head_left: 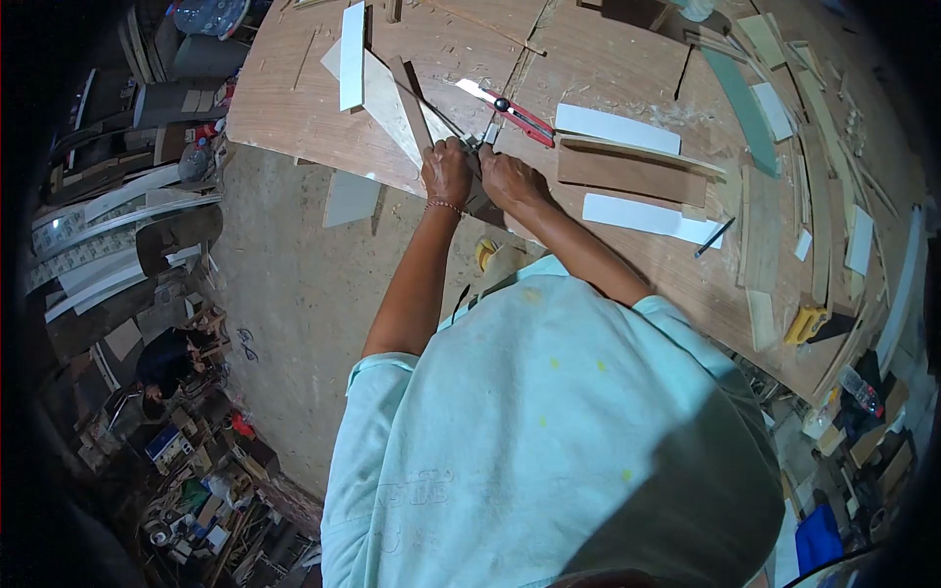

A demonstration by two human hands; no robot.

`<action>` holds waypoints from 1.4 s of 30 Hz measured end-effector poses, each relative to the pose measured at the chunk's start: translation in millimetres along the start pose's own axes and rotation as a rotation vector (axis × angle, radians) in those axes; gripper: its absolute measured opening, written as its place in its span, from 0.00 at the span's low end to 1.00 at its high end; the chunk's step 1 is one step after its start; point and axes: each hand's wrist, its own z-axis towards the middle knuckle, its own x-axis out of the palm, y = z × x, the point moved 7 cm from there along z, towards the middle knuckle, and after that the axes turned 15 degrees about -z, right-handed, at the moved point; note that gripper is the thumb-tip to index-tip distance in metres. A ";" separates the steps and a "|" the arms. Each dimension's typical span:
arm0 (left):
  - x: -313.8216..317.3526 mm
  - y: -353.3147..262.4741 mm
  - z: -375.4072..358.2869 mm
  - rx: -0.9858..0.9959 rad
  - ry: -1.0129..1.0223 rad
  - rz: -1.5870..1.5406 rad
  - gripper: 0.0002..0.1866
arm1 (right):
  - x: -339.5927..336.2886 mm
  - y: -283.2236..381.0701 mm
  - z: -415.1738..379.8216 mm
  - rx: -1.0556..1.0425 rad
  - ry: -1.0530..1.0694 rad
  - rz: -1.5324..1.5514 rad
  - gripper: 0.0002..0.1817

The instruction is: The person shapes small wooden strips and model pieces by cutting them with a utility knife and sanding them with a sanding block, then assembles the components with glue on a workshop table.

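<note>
At the bench's near edge, my left hand is closed around the near end of a narrow brown wooden strip. Close beside it, my right hand has its fingers closed at a small grey metal tool, whose kind I cannot make out. A thin straight metal blade or rod slants from between the hands across the strip. Beyond the right hand lies a red utility knife with its blade out. Under the strip rests a pale triangular board, with a white strip across it.
On the wooden bench, white strips, a brown board and a dark pen lie to the right. A yellow-handled tool sits near the right edge. Scrap boards are piled left; another person is low at left.
</note>
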 end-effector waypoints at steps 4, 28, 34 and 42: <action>0.9 -1.7 -10.4 0.073 -0.051 0.008 0.05 | 15.1 -5.9 -3.6 0.036 -0.062 -0.054 0.13; -4.9 4.5 0.8 0.028 -0.079 -0.089 0.05 | 17.7 -8.3 9.1 0.039 -0.004 0.046 0.14; -2.7 5.2 -1.4 -0.005 -0.082 -0.068 0.06 | 19.0 -34.6 -44.5 0.050 0.008 0.046 0.14; -2.6 5.3 -1.4 0.057 -0.108 -0.069 0.06 | 15.2 -7.8 7.2 -0.053 -0.060 -0.020 0.13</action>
